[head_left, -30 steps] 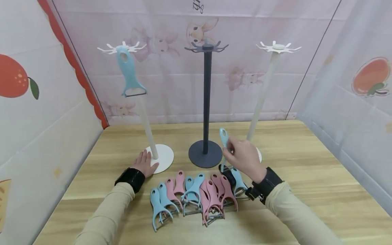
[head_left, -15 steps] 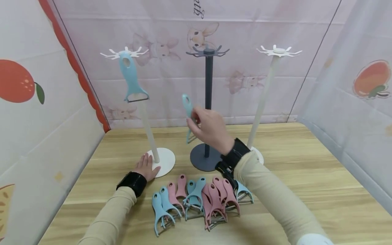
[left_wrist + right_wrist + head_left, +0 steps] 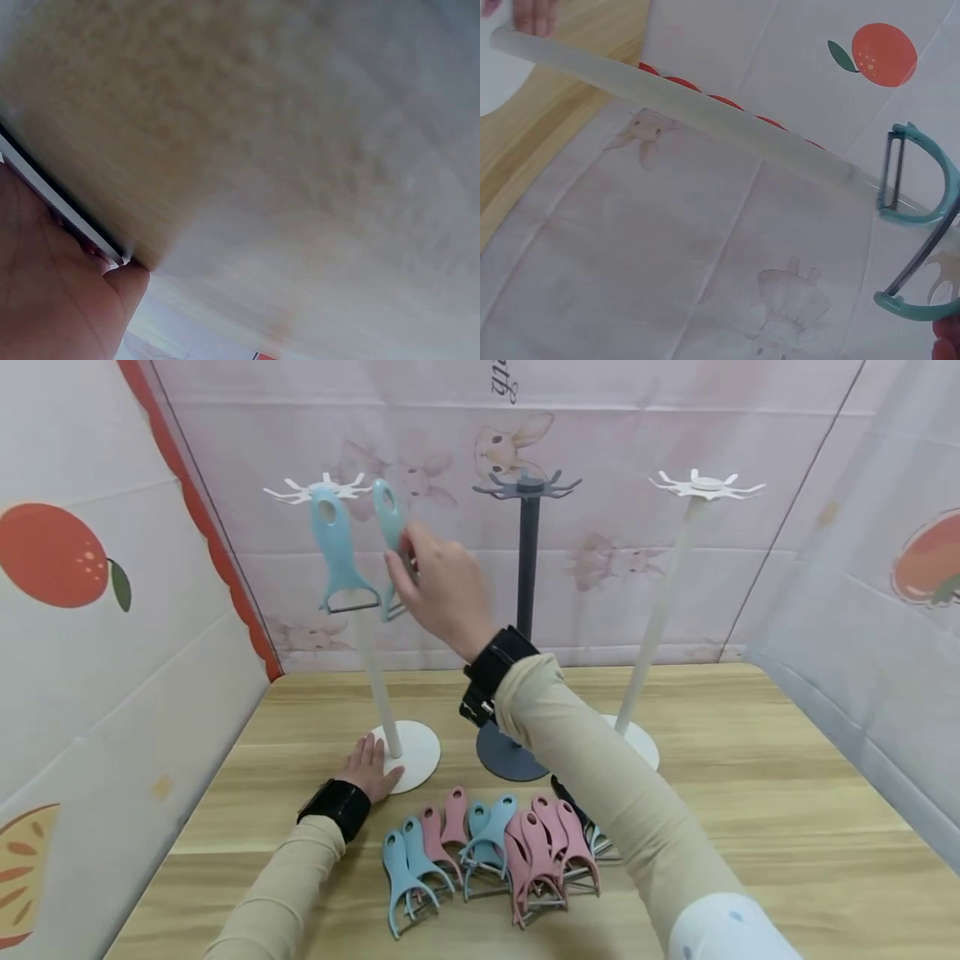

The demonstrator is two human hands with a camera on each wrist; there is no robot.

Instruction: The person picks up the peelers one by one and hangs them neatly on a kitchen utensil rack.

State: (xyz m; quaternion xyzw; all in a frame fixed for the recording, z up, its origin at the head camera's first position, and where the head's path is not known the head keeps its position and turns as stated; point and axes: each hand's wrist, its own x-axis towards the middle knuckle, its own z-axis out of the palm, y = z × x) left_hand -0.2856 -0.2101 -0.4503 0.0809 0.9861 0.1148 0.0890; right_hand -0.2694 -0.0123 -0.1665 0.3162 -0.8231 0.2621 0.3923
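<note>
Three stands line the back of the desk (image 3: pixel 787 793): two white, one dark grey. The left white stand (image 3: pixel 380 693) is left of centre in the head view, the dark grey stand (image 3: pixel 528 560) near the middle, the right white stand (image 3: pixel 652 618) right of centre. In the upper left, one hung blue peeler (image 3: pixel 337 550) dangles from the left white stand's hooks; just beside it, a second — the held blue peeler (image 3: pixel 387 508) — is pinched between thumb and fingers of the right hand (image 3: pixel 450 589), its handle up, near that same ring of hooks. The left hand (image 3: pixel 370 770), at centre left, holds nothing and rests with fingers extended on the left white stand's round base. At bottom centre a pile spreads over the desk: six pink peelers (image 3: pixel 536 845), four clearly seen blue peelers (image 3: pixel 395 864), and, at the pile's right end, one black peeler (image 3: pixel 563 792) and a fifth blue one, both partly hidden by the right sleeve (image 3: pixel 615 793) — so twelve that can be counted.
</note>
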